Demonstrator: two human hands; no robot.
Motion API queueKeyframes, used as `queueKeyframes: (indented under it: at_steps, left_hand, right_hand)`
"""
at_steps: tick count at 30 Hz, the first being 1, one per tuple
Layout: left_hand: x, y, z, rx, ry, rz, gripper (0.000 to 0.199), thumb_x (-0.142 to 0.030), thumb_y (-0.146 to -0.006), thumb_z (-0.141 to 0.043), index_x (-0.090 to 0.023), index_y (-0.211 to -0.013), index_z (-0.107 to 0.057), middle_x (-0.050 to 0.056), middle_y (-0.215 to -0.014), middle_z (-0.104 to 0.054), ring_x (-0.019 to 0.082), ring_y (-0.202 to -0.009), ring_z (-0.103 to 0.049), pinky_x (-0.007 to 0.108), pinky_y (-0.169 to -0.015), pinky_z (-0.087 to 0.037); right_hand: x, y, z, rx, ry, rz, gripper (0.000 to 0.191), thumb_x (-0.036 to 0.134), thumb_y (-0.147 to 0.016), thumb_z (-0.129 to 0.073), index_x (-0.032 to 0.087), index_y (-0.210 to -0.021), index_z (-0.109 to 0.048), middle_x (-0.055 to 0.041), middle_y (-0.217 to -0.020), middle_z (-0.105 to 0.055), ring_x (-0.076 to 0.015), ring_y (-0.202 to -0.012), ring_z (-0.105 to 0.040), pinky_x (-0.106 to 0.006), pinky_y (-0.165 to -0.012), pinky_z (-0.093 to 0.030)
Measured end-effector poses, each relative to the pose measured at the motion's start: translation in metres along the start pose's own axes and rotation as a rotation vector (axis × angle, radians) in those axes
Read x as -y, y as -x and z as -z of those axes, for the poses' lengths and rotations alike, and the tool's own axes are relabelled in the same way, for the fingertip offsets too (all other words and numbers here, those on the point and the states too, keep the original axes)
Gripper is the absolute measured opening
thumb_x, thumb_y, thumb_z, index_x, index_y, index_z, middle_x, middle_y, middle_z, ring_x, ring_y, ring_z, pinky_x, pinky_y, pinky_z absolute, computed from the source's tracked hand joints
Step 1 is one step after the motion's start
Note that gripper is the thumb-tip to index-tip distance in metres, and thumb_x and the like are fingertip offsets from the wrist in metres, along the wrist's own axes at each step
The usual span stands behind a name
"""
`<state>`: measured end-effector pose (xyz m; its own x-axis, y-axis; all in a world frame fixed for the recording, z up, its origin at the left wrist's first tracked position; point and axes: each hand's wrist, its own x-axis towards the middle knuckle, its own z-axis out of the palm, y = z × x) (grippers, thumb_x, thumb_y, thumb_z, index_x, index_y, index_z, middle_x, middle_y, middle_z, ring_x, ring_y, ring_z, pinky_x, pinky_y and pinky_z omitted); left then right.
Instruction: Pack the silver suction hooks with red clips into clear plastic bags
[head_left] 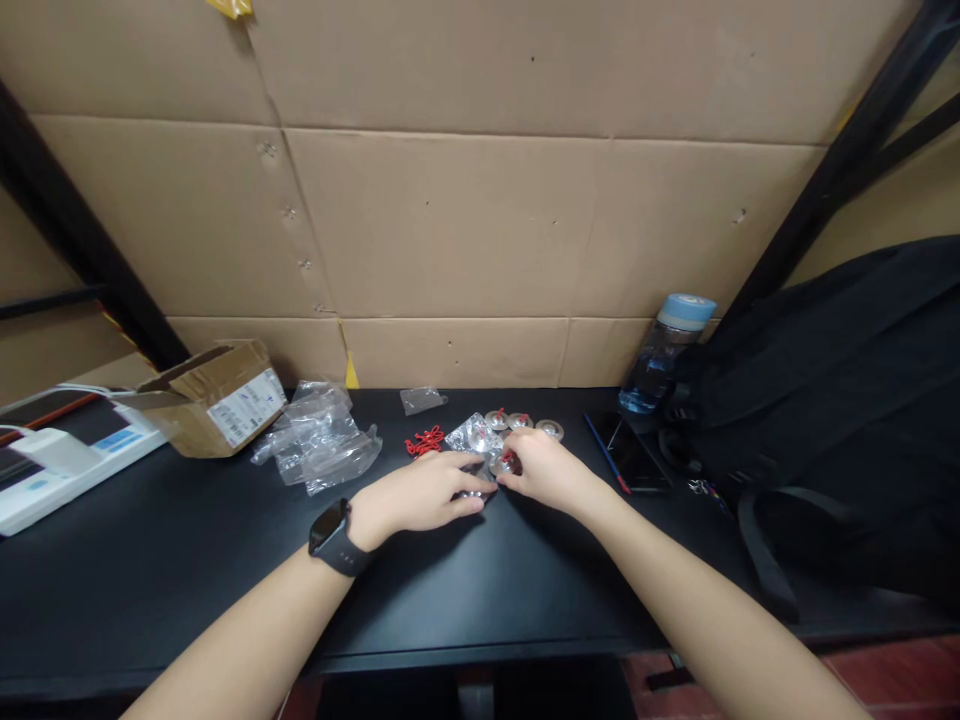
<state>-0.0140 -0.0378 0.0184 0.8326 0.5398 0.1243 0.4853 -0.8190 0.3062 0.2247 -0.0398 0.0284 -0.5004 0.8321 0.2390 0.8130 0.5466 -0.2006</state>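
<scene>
Several small round metal discs with red cords, like finger cymbals (519, 421), lie around my hands on the dark table. My right hand (536, 460) has its fingers closed at the edge of one finger cymbal (498, 467), by its red cord. Thumb and fingers of my left hand (427, 492) come round a shiny disc (474, 492), mostly hidden beneath them. One cymbal in a clear plastic bag (472, 434) lies just beyond my left fingers. A small heap of red cords (426, 440) is left of it.
Crumpled clear bags (319, 440) and an open cardboard box (217, 400) lie left, beside a white power strip (82, 465). At right are a phone (630, 455), a pen (606, 452), a water bottle (664, 355) and a black backpack (840, 420). Cardboard panels (450, 230) stand behind.
</scene>
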Motion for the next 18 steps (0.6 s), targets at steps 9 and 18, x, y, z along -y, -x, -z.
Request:
queueKeyframes:
  at_steps: [9, 18]
  left_hand:
    - [-0.0051, -0.0029, 0.0008, -0.017, -0.015, -0.013, 0.036, -0.043, -0.102, -0.05, -0.036, -0.132, -0.067, 0.004, -0.152, -0.051, 0.028, -0.127, -0.061, 0.04, -0.109, -0.046]
    - [-0.0081, 0.0052, 0.0043, 0.019, -0.016, 0.006, 0.035, -0.037, -0.103, -0.045, -0.035, -0.13, -0.067, 0.004, -0.157, -0.046, 0.028, -0.132, -0.057, 0.043, -0.112, -0.043]
  right_hand:
    - [-0.0032, -0.0029, -0.0059, -0.011, -0.232, 0.019, 0.017, 0.002, -0.075, -0.068, 0.016, -0.085, -0.069, -0.0026, -0.078, -0.071, -0.0163, -0.072, -0.065, -0.024, -0.067, -0.044]
    - [0.0024, -0.0064, -0.0094, -0.141, 0.056, -0.063, 0.03, 0.03, -0.075, -0.086, 0.021, -0.09, -0.062, -0.0038, -0.098, -0.069, -0.0231, -0.096, -0.062, -0.031, -0.078, -0.043]
